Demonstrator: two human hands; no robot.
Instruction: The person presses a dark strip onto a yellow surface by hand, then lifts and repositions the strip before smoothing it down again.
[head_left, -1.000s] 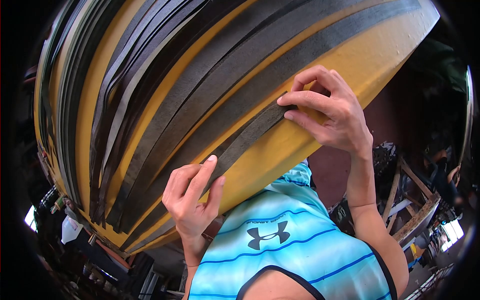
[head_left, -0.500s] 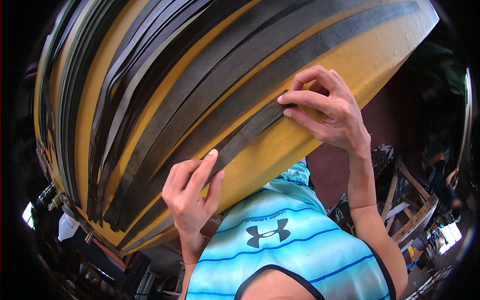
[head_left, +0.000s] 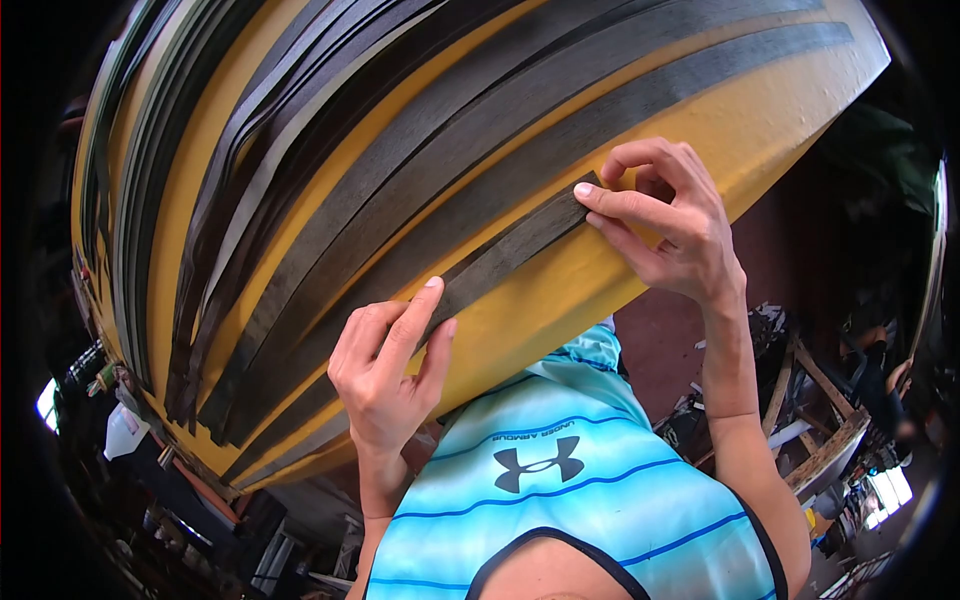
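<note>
A dark leather-like strip [head_left: 512,248] lies slantwise near the close edge of a curved-looking yellow tabletop [head_left: 560,292]. My right hand [head_left: 672,215] pinches the far end of this strip between thumb and index finger, its other fingers curled. Farther down the strip, my left hand [head_left: 388,362] has its index finger on one edge and its thumb on the other. The strip's lower part passes behind that hand. Just beyond it, another dark strip [head_left: 640,108] lies flat, roughly parallel.
Several more strips cover the table, with a loose bundle [head_left: 262,180] in the middle and a stacked one [head_left: 150,170] at the left. A white plastic bottle [head_left: 125,432] is below the table's left end. Wooden framing [head_left: 830,450] stands at the right.
Both hands have shifted slightly rightward in view, still at the near strip. The end of the strip shows more clearly at my right fingertips. The whole view has tilted a little.
</note>
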